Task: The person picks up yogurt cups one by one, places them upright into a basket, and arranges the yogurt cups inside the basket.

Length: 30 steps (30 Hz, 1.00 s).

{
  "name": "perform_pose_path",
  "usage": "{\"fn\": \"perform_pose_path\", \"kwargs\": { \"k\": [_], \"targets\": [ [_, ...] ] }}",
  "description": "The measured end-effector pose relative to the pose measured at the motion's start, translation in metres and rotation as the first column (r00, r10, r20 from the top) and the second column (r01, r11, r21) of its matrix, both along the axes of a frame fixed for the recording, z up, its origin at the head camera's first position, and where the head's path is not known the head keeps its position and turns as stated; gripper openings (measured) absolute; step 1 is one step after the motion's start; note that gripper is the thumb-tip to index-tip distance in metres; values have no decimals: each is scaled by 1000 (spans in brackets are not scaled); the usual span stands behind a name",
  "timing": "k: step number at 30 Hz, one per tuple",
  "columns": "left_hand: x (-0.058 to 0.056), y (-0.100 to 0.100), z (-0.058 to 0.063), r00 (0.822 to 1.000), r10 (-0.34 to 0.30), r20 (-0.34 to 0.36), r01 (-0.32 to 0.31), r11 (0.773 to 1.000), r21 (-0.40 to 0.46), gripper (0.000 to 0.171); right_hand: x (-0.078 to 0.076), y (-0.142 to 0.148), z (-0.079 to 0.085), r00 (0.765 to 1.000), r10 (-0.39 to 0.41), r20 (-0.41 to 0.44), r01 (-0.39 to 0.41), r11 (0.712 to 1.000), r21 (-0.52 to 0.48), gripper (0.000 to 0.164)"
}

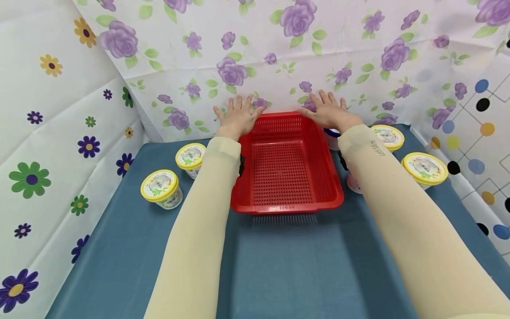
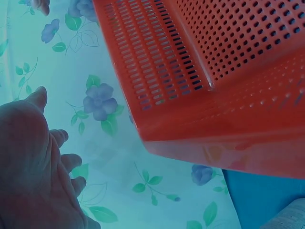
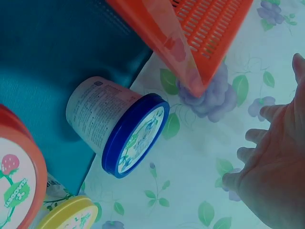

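Observation:
A red plastic basket [image 1: 280, 173] with perforated sides and floor sits at the back of the table, nothing inside it. At its back left corner my left hand [image 1: 236, 116] is spread, fingers pointing to the flowered back sheet. My right hand [image 1: 328, 110] is spread likewise by the back right corner. Neither palm holds anything; both wrist views show a gap between hand and basket. Close under my right wrist stands a tub with a blue lid [image 3: 136, 136], mostly hidden by the forearm in the head view. Beside it is a tub with a red lid [image 3: 16, 176].
Two yellow-lidded tubs, one nearer [image 1: 161, 188] and one farther back [image 1: 190, 158], stand left of the basket. Two more, one behind [image 1: 387, 136] and one in front [image 1: 424, 168], stand on the right. Patterned sheets [image 1: 239, 53] wall the blue table [image 1: 287, 266] at back and sides.

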State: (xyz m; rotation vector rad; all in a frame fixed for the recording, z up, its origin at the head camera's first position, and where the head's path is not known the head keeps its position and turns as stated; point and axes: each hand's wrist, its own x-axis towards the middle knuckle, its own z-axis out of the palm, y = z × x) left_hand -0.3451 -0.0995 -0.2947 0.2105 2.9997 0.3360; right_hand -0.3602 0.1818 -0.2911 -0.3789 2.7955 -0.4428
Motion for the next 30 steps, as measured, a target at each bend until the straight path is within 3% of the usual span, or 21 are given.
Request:
{"fn": "perform_pose_path", "kwargs": {
  "k": [10,19,30],
  "targets": [
    [3,-13,1,1000,-15,24,15,1000,17,75,-1,10,0,1000,-4,-10,4,1000,-10,93],
    [6,-26,-2,998,-45,54,39,993,112,76,-2,23,-2,1000,4,-24,-3,1000,8,98],
    [8,-37,-12,993,-110,35,98,964,249,75,4,39,-1,995,74,-67,-75,997,-5,90]
  ]
}}
